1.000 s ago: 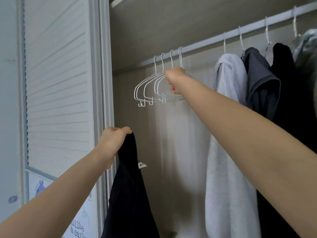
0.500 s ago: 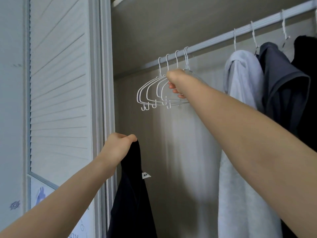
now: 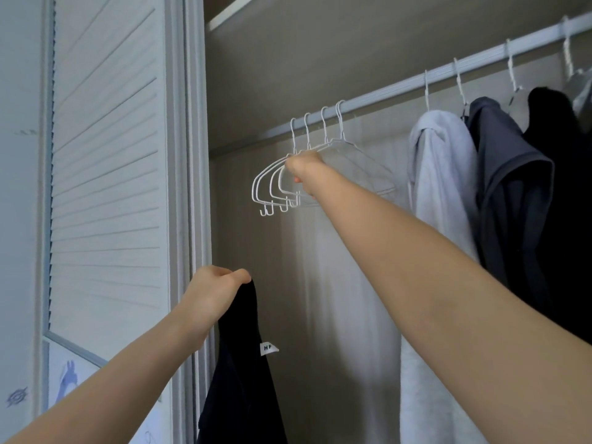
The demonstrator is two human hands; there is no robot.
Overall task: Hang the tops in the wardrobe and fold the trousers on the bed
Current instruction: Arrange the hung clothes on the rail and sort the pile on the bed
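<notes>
Head view is showing my left hand [image 3: 213,294] pinching the soft, floppy black cloth top [image 3: 238,379] low by the wardrobe door, while my right hand [image 3: 301,169] is gripping a thin white wire hanger [image 3: 349,165] on the rail.

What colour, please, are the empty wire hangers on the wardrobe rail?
White: the empty wire hangers show best in the head view.

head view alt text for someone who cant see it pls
The right hand grips a cluster of empty white wire hangers on a wardrobe rail while the left hand holds up a black top. Pale and dark tops already hang to the right.
</notes>
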